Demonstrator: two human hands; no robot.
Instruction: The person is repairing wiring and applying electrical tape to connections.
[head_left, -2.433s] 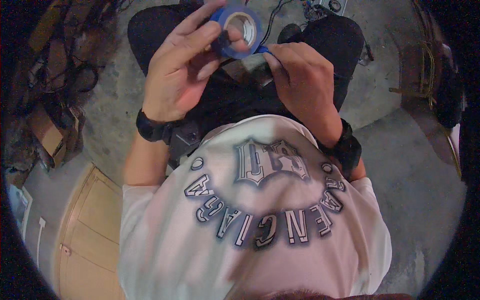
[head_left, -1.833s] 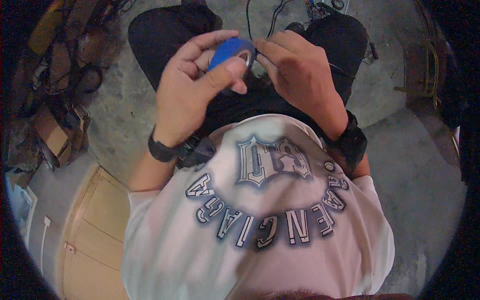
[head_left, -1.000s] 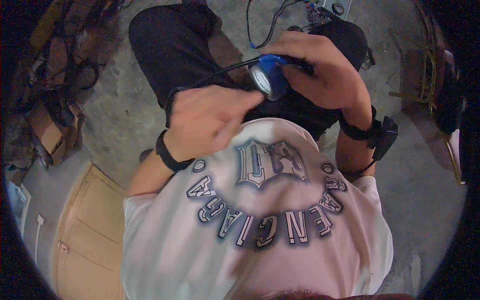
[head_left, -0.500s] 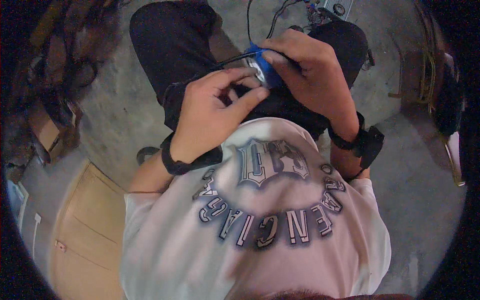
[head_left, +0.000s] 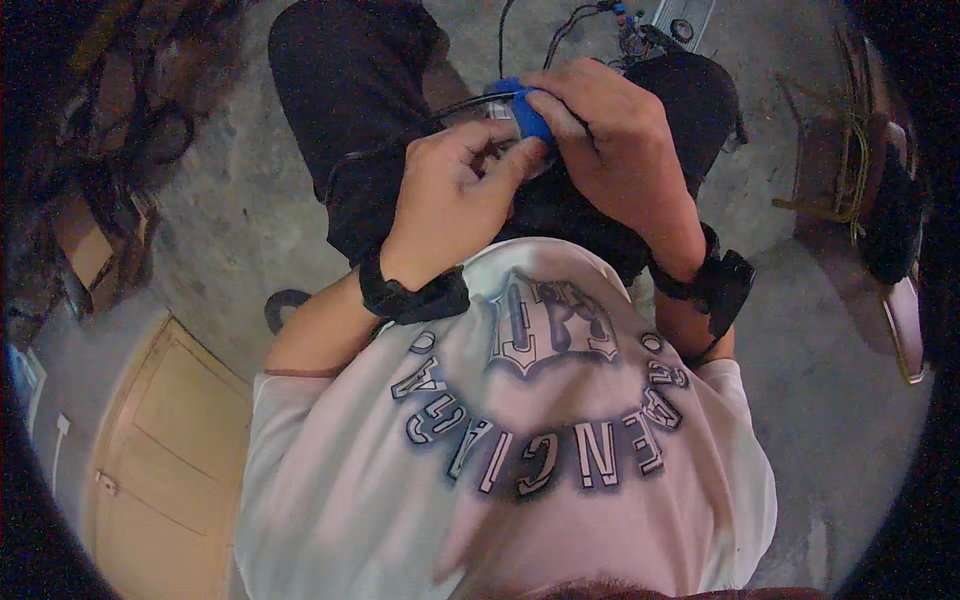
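Observation:
Above my lap, both hands meet at a blue, tape-like piece (head_left: 531,118). My left hand (head_left: 445,195) is closed, thumb and forefinger pinching its lower end. My right hand (head_left: 625,135) is closed on its upper right side, the thumb pressed along it and the other fingers mostly hidden. A thin black cable (head_left: 468,104) runs from the left up to the blue piece and passes by its upper part. Something pale and shiny (head_left: 500,111) shows just left of the blue; its shape is mostly covered by my fingers.
On the floor beyond my right knee lies a silvery device (head_left: 687,22) with a round dark part, beside coloured wires (head_left: 628,35). Cardboard (head_left: 85,250) and dark clutter are at the left. A pale door (head_left: 170,450) stands lower left, a yellowish frame (head_left: 853,190) at the right.
My left hand has moved slightly right and its fingers have closed on the blue piece. The pale shiny part, plainly seen before, is now mostly covered.

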